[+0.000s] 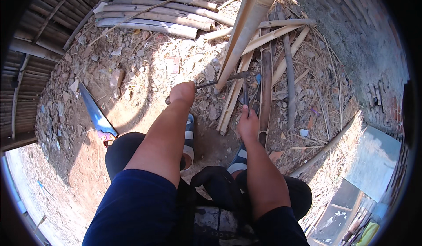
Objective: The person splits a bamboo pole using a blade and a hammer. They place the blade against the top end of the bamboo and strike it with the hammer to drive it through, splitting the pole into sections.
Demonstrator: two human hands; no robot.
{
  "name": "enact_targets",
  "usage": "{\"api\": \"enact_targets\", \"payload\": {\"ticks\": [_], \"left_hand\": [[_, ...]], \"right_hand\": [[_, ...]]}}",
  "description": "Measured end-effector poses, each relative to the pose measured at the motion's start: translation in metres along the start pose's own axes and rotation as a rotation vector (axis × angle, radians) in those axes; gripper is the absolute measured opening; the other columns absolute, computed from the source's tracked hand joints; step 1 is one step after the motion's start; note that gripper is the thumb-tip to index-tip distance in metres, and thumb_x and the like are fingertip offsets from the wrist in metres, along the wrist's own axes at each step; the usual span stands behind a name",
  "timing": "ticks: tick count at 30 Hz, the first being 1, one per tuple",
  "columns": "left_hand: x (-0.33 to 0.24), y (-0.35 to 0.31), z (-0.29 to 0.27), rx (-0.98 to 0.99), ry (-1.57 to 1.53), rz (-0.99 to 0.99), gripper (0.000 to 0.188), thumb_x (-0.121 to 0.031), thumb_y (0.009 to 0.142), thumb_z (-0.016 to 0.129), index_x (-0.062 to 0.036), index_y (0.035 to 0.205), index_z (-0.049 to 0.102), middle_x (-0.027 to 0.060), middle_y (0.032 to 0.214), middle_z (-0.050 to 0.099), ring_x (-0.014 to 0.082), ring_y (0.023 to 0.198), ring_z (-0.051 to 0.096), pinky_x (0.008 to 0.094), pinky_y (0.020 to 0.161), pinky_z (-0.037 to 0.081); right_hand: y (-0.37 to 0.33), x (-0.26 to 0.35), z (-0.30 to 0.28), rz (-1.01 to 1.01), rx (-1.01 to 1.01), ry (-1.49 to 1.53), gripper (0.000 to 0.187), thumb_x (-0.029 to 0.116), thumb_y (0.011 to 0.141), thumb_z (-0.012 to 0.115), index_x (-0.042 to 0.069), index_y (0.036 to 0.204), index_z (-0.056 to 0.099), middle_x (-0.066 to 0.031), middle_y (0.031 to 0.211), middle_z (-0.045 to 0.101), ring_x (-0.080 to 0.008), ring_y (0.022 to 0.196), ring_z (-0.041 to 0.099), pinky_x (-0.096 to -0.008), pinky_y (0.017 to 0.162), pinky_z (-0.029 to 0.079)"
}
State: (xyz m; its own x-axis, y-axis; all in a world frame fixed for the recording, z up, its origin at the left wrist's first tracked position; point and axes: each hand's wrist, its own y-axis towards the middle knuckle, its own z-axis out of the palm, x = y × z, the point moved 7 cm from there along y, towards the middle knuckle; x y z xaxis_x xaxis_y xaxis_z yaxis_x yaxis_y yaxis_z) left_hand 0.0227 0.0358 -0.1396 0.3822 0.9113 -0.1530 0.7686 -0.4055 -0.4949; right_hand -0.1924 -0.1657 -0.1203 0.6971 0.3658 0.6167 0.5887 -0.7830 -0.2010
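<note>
My left hand (182, 93) is closed round the handle of a long, thin dark metal tool (205, 85), which reaches right to the lower end of a split bamboo pole (246, 30). The pole stands tilted, its upper end outside the view. My right hand (249, 125) grips a dark-handled tool (245, 97) pointing away from me. Its far end meets a dark metal piece beside the pole's foot; I cannot tell which tool that piece belongs to. Under and right of the tools lie a pale split bamboo length (233, 107) and a brown bamboo pole (266, 87).
A handsaw (96, 114) lies on the dirt by my left knee. Several bamboo lengths (154, 15) are stacked at the far left, near a slatted wall (26, 70). Rubble and straw cover the ground. A rough wall (369, 39) and a flat grey sheet (373, 162) stand right.
</note>
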Motion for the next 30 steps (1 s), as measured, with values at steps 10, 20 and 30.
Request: {"api": "enact_targets", "payload": {"ticks": [10, 20, 30], "left_hand": [[-0.005, -0.003, -0.004, -0.007, 0.008, 0.010, 0.019, -0.015, 0.098, 0.057, -0.0083, 0.112, 0.066, 0.0156, 0.108, 0.073, 0.0322, 0.103, 0.071, 0.0435, 0.087, 0.057], [-0.002, -0.003, -0.005, -0.012, 0.072, 0.003, 0.018, -0.012, 0.096, 0.057, -0.0104, 0.110, 0.068, 0.0124, 0.110, 0.074, 0.0292, 0.104, 0.072, 0.0404, 0.086, 0.058], [0.000, -0.001, -0.002, -0.011, 0.017, 0.003, 0.020, -0.014, 0.097, 0.056, -0.0081, 0.113, 0.066, 0.0159, 0.110, 0.073, 0.0315, 0.105, 0.071, 0.0431, 0.087, 0.057]], "right_hand": [[0.004, 0.030, 0.002, -0.036, 0.138, -0.202, 0.050, 0.049, 0.103, 0.046, 0.002, 0.107, 0.063, -0.0277, 0.087, 0.068, -0.0475, 0.088, 0.067, -0.0574, 0.076, 0.050], [0.015, 0.068, -0.040, -0.105, -0.156, 0.244, 0.049, 0.047, 0.103, 0.048, 0.001, 0.101, 0.064, -0.0281, 0.087, 0.068, -0.0483, 0.087, 0.067, -0.0564, 0.076, 0.051], [0.008, 0.022, 0.002, 0.001, 0.115, -0.033, 0.049, 0.048, 0.103, 0.047, 0.002, 0.102, 0.065, -0.0272, 0.085, 0.068, -0.0483, 0.086, 0.067, -0.0536, 0.077, 0.051]]}}
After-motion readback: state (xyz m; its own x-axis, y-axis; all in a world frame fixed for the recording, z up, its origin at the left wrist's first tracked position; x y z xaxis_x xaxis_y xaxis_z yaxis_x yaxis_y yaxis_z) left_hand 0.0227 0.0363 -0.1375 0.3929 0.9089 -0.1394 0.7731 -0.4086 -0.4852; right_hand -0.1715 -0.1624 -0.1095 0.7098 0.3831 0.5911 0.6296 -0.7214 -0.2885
